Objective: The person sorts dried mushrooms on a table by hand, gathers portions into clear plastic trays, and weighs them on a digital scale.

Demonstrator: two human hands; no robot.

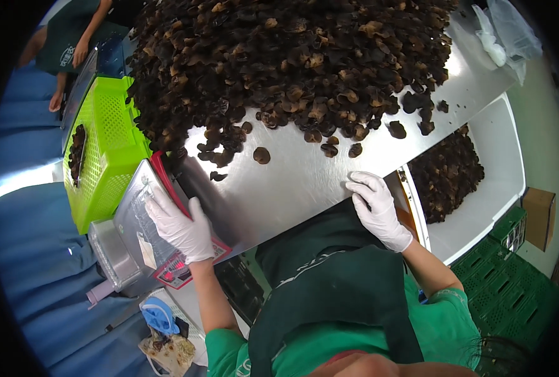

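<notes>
A large heap of dark brown wood ear mushroom pieces (279, 66) covers the far part of a stainless steel table (279, 198). A few loose pieces (261, 155) lie nearer to me on the bare metal. My left hand (183, 226), in a white glove, lies with fingers spread on the plastic-wrapped top of a metal machine (138, 212) beside the table. It grasps nothing. My right hand (376, 207), gloved too, rests its fingertips on the near table edge. Its fingers are slightly bent and hold nothing.
A lime green perforated crate (114, 122) stands at the left. Right of the table, a white tub (487, 188) contains more dark pieces. Green crates (501, 273) are stacked lower right. A clear plastic bag (510, 37) lies at the far corner. Another person's hand (80, 53) shows upper left.
</notes>
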